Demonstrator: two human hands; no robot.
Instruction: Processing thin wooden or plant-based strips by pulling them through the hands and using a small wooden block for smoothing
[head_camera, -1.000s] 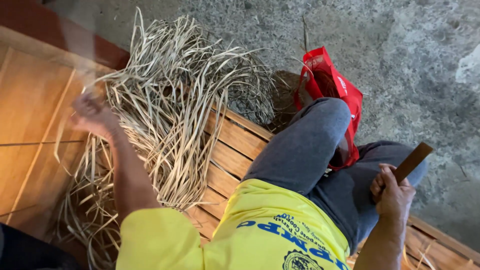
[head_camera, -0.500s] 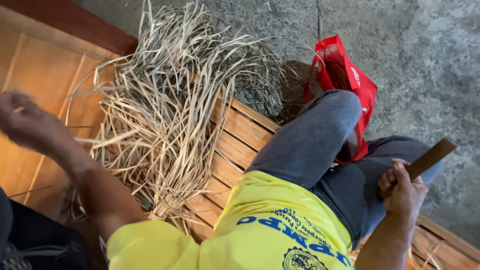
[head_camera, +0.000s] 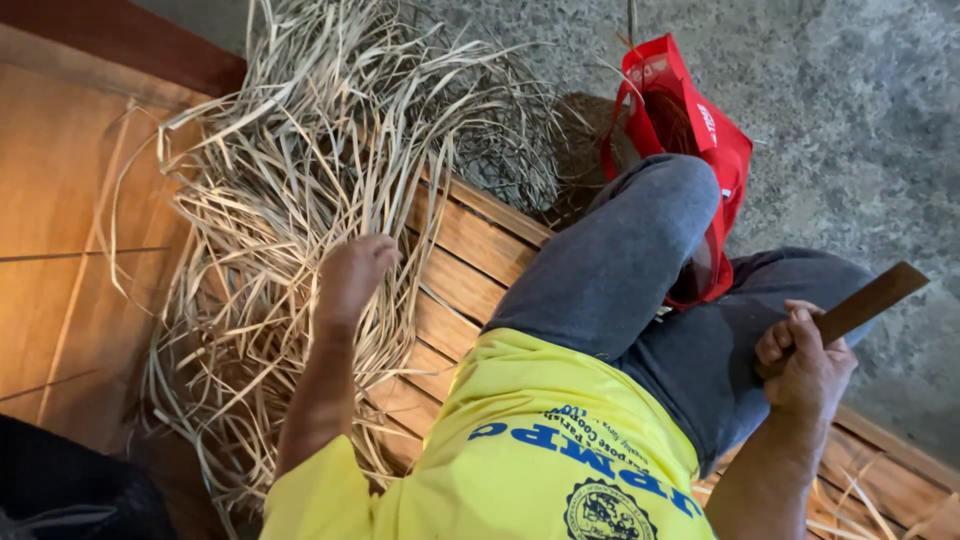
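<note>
Left hand (head_camera: 352, 275) brought back from the far left into the dried strips (head_camera: 300, 200).
Its fingers are curled among them, grip unclear; a flat wooden tool (head_camera: 868, 302) is clamped in the right hand (head_camera: 805, 362).

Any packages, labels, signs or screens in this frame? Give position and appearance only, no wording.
Red carrier bag: on the grey floor at the top, beside the bent knee; soft, crumpled, with handles and a small white print patch.
Printed emblem on the yellow shirt: bottom centre; dark blue lettering arched above a round seal.
No signs or screens in view.
</note>
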